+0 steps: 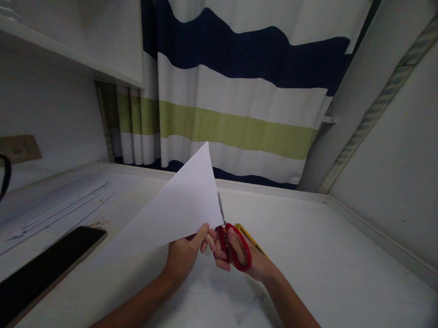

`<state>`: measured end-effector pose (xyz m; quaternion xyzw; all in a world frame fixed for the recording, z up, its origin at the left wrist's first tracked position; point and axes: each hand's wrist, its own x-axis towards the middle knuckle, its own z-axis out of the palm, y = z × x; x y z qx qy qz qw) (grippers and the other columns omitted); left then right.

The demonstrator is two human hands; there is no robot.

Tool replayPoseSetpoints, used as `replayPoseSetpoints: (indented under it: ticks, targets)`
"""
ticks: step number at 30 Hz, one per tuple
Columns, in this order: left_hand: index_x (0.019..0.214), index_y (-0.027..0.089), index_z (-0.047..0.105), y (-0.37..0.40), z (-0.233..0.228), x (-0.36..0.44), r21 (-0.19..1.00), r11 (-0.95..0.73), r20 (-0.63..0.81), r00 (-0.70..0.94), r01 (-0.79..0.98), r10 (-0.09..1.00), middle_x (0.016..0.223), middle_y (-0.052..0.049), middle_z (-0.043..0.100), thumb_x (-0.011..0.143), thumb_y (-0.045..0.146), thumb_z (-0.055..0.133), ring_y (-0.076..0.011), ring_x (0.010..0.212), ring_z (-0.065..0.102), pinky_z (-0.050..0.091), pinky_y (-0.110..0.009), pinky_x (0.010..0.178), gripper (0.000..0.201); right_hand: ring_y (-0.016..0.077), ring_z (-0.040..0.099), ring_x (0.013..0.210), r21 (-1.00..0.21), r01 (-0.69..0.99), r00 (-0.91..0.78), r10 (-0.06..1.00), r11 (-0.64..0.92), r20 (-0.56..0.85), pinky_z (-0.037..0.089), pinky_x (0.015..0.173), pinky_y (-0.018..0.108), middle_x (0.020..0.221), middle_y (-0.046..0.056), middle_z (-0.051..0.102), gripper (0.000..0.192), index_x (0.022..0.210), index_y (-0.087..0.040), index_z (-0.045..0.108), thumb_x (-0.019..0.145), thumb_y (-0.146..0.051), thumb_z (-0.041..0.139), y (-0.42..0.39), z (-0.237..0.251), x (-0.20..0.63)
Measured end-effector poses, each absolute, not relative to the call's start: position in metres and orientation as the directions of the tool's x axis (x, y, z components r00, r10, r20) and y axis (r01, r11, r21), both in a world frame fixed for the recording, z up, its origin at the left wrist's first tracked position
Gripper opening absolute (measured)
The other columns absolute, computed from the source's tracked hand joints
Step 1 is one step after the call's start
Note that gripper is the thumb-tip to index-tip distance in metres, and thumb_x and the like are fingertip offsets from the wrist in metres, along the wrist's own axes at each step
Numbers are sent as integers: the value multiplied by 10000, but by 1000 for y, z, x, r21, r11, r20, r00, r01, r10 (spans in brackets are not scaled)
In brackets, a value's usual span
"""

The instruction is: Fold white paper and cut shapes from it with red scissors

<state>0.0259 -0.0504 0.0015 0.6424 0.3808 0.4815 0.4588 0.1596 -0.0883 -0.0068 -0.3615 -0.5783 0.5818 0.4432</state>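
Above the near middle of the white worktop (345, 268), I see a sheet of white paper (180, 206) held up off the surface, one corner pointing up and away toward the striped curtain (237, 86). My left hand (185, 253) pinches the sheet at its near lower edge, thumb on top. My right hand (249, 256) is closed through the red loops of a pair of scissors (236, 245), whose blade shows as a thin grey line along the sheet's right edge; I cannot tell how far the blades are parted.

Assessment: the paper looks thin, light and limp; it holds flat only because it is gripped close to the blade. I judge it creases and tears easily, so the hold belongs at the edge just beside the cut line, with light pressure. The scissors are rigid and take a firm grip at the loops.

Left and near, a dark phone (37, 277) lies flat on the worktop, well apart from both hands.
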Motion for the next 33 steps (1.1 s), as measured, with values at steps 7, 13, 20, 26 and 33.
replayPoseSetpoints:
  ticks: [7,13,20,26,33]
  targets:
    - [360,174,493,-49,2,26,955,-293,268,271,56,925,390,35,507,730,306,442,-84,412,441,383,-195,566,396,63,360,434,-988,-124,-341,931,91,129,253,438,217,577,-26,350,403,800,-154,446,828,-472,201,-89,-6,158]
    - [456,172,529,-48,-3,26,957,-284,259,269,61,928,397,40,505,732,297,428,-89,412,426,374,-195,537,320,58,360,423,-985,-152,-348,928,85,134,253,425,216,569,-31,349,385,795,-147,437,834,-456,210,-88,-6,157]
    - [383,187,477,-46,-6,26,942,-304,257,271,144,927,396,39,485,738,318,399,-100,437,442,368,-203,600,387,50,358,429,-985,-153,-356,926,77,128,268,427,208,540,-40,349,375,700,-143,400,834,-449,228,-88,-3,156]
    - [400,194,488,-44,-8,24,934,-313,259,275,175,926,413,39,484,742,317,390,-113,464,454,365,-218,627,376,49,355,413,-978,-205,-347,930,47,118,260,417,207,534,-41,362,367,701,-150,383,814,-475,259,-87,-4,154]
    - [407,203,487,-44,-8,23,922,-323,258,284,212,923,434,48,484,752,317,377,-116,490,471,338,-221,683,380,46,341,409,-976,-214,-351,929,44,118,261,424,207,523,-44,358,369,694,-145,397,822,-462,255,-88,-2,153]
